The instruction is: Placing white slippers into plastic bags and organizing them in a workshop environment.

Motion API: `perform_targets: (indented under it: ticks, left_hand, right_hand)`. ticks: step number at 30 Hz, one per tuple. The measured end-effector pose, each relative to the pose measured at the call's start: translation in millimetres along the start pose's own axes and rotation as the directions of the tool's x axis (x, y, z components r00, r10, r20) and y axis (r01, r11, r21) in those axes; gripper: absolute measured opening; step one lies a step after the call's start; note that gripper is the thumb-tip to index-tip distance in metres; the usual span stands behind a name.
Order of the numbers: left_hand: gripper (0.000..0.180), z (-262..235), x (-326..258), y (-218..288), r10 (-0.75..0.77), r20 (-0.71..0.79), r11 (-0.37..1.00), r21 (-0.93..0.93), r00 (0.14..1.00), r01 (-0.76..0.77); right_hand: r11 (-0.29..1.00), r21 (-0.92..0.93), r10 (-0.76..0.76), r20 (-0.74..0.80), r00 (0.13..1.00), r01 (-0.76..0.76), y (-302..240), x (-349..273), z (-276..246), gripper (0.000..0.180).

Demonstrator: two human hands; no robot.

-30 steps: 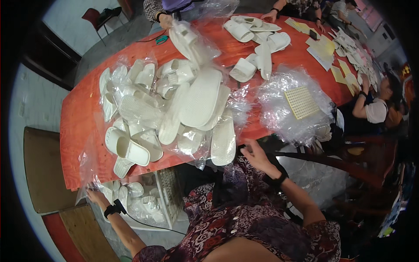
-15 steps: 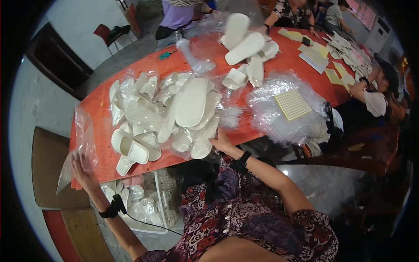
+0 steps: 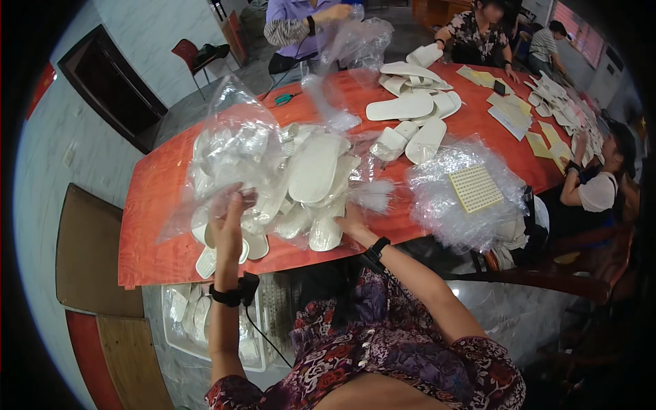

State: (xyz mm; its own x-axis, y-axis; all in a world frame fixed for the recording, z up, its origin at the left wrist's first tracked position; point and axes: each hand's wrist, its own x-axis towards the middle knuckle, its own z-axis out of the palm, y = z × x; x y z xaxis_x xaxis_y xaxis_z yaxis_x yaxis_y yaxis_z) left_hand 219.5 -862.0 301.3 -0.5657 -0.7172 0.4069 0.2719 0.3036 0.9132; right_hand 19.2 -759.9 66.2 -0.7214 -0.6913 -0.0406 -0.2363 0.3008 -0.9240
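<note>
A clear plastic bag (image 3: 242, 109) billows up over the left part of a heap of white slippers. My left hand (image 3: 231, 215) is closed on the lower part of this bag, its fingers partly blurred. At the heap's near right side, my right hand (image 3: 353, 222) grips the edge of a white slipper (image 3: 326, 234); some of its fingers are hidden. Another pale slipper (image 3: 314, 167) lies sole up on top of the heap, beside that hand. Much of the heap is covered by clear plastic.
On the red table (image 3: 154, 205), a stack of clear bags (image 3: 437, 212) bears a yellow sticker sheet (image 3: 475, 189). More slippers (image 3: 400, 107), green-handled scissors (image 3: 285, 99) and yellow papers (image 3: 509, 107) lie farther back. Co-workers sit around. A white crate (image 3: 179, 338) stands below the table.
My left hand has swung right from the table's left edge, bringing the clear bag over the slippers. My right hand stays at the slipper. Across the table, a co-worker has raised a bag.
</note>
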Motion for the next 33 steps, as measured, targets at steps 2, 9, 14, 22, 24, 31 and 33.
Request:
perform_targets:
  ticks: [2, 9, 14, 22, 24, 31, 33]
  left_hand:
    - [0.024, 7, 4, -12, -0.022, 0.054, 0.998, 0.053, 0.998, 0.019]
    - [0.016, 26, 2, -33, -0.129, 0.167, 0.991, 0.049, 0.977, 0.122]
    - [0.018, 39, -5, -35, -0.181, 0.322, 0.983, 0.047, 0.929, 0.175]
    - [0.021, 75, -15, -10, -0.202, 0.49, 0.973, 0.0, 0.848, 0.232]
    - [0.022, 89, -18, -9, -0.173, 0.522, 0.976, -0.02, 0.835, 0.215]
    - [0.032, 139, -24, 29, -0.116, 0.575, 0.95, -0.174, 0.81, 0.26]
    - [0.042, 146, -22, 29, -0.125, 0.571, 0.937, -0.2, 0.812, 0.285]
  right_hand:
    - [0.985, -0.172, 0.003, -0.027, 1.0, -0.007, -6, 8, 5, 0.051]
    - [0.998, -0.041, -0.04, -0.048, 0.998, 0.038, 12, 25, 37, 0.056]
    - [0.98, 0.141, -0.167, 0.215, 0.962, 0.139, 20, 15, -3, 0.062]
    - [0.902, -0.152, -0.43, -0.237, 0.871, 0.404, -60, -69, -111, 0.076]
    - [0.773, -0.377, -0.599, -0.17, 0.783, 0.51, -79, -83, -128, 0.083]
    - [0.674, -0.272, -0.739, -0.271, 0.617, 0.687, -94, -117, -165, 0.028]
    - [0.795, -0.198, -0.603, -0.351, 0.716, 0.573, -93, -128, -180, 0.015]
